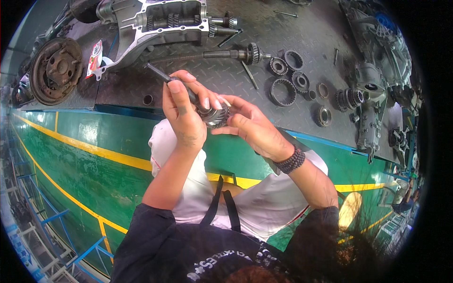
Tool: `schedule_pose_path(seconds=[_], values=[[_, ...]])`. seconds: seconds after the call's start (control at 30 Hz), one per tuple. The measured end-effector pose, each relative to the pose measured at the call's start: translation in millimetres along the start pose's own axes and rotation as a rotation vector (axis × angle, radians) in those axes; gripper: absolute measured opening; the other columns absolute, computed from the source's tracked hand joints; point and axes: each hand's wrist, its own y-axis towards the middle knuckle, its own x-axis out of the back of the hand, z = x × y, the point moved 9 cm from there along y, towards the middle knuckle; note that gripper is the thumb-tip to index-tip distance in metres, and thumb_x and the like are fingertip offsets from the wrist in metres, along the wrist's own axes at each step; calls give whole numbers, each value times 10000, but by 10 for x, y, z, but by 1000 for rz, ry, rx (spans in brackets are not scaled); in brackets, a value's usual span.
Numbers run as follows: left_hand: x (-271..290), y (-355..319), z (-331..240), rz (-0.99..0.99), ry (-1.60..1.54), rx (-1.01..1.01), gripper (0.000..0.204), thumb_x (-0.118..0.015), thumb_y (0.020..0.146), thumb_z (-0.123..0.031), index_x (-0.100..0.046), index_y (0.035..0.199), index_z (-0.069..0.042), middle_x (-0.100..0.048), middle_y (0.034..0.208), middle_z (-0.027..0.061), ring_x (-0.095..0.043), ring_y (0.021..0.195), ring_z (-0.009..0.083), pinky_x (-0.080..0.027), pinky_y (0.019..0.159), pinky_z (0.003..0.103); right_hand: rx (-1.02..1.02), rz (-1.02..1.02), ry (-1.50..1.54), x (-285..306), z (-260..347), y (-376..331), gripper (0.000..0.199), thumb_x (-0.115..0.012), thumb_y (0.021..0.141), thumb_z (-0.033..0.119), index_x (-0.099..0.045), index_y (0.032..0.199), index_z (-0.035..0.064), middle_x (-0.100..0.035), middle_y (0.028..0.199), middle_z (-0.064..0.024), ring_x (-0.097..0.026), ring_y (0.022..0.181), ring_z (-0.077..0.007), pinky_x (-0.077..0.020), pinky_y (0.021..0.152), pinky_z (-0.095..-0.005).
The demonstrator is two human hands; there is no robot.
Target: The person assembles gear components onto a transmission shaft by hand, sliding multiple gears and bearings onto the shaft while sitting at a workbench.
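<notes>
A: Your left hand had its fingers curled round the shaft, which poked up and left over the bench. The gear at its near end sat between your two hands, by the bench's front edge. Decent hold imo.

B: Yeah, and your right hand had thumb and fingers on the gear's right side. Your fingers covered most of the join, so I honestly couldn't tell how it was seated. Seemed best to let your left steady things while your right did the fine turning, gear square to the shaft.

A: Agreed. Working further over the bench probably would've been safer, since anything you dropped there could've hit the floor. At least the big loose ring lay clear of your fingers.
</notes>
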Motion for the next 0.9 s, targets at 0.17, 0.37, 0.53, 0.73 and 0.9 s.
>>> schedule_pose_path(seconds=[0.17,0.37,0.53,0.73,0.9], values=[[39,-13,66,-39,35,27,442,-425,1037,-519,-483,1101,-85,-400,631,7,-497,528,148,-546,627,372,-7,17,-111,-89,-39,-13,474,-370,1001,53,-310,1469,14,-475,1340,-122,-559,1168,-187,-538,948,-345],[-13,14,100,-17,85,12,403,-417,1055,-474,-490,1070,-78,-378,660,-5,-435,540,108,-530,640,343,39,-3,-196,-63,-93,23,556,-276,980,45,-241,1533,89,-402,1396,-94,-520,1140,-207,-497,955,-382],[-4,29,109,-66,82,29,379,-400,1068,-449,-484,1051,-80,-366,679,-11,-398,553,90,-514,633,314,72,24,-187,-46,-131,36,523,-306,1028,124,-221,1543,97,-406,1390,-92,-512,1110,-193,-492,936,-379],[72,83,150,-160,56,105,393,-389,1068,-468,-479,1019,-88,-347,678,-19,-367,562,79,-477,600,270,97,28,-117,-47,-172,74,548,-356,1056,226,-185,1563,109,-402,1400,-89,-505,1105,-190,-484,941,-382],[56,141,118,-147,76,83,390,-396,1069,-462,-483,995,-89,-347,682,-26,-348,560,63,-412,568,234,177,7,-62,-96,-157,152,555,-347,1044,199,-179,1566,115,-364,1453,-89,-445,1296,-206,-443,1047,-420]])
